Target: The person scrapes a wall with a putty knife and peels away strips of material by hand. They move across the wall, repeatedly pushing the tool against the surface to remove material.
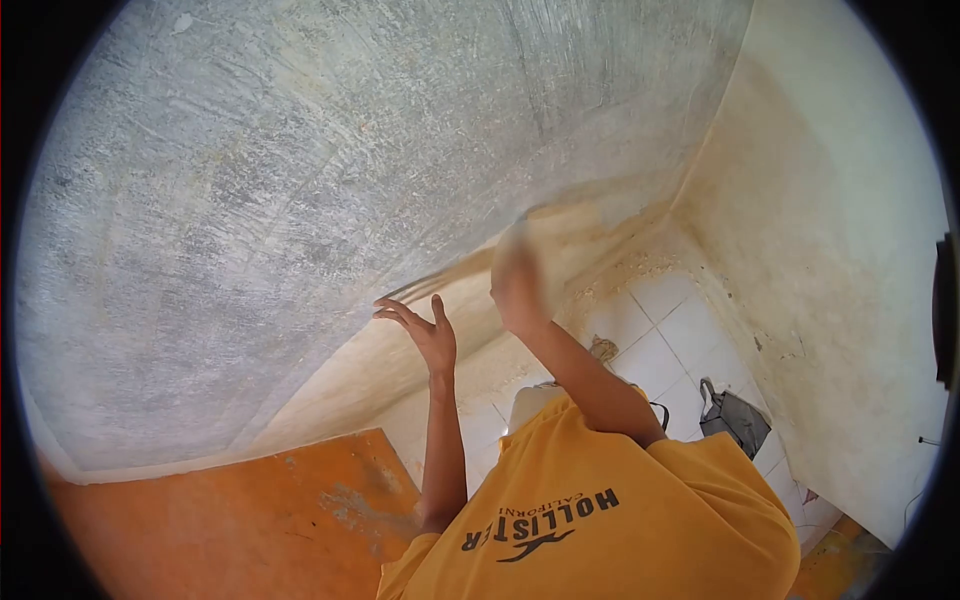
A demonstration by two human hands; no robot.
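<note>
A large wall (300, 180) with grey, rough, streaked plaster fills the upper left of the view. Below its grey part runs a smoother beige strip (350, 375). My left hand (430, 340) is raised at the boundary of the two, fingers spread and fingertips at the wall surface; it is open and holds nothing visible. Farther right, my right hand (518, 290) is lifted in front of the beige strip. Its upper part is blurred, so its fingers and anything in them cannot be made out.
A beige side wall (800, 250) meets the grey one in a corner at right. White floor tiles (650, 330) lie below, with crumbs along the wall's foot. A grey bag (738, 420) sits on the floor. At lower left is a worn orange surface (240, 520).
</note>
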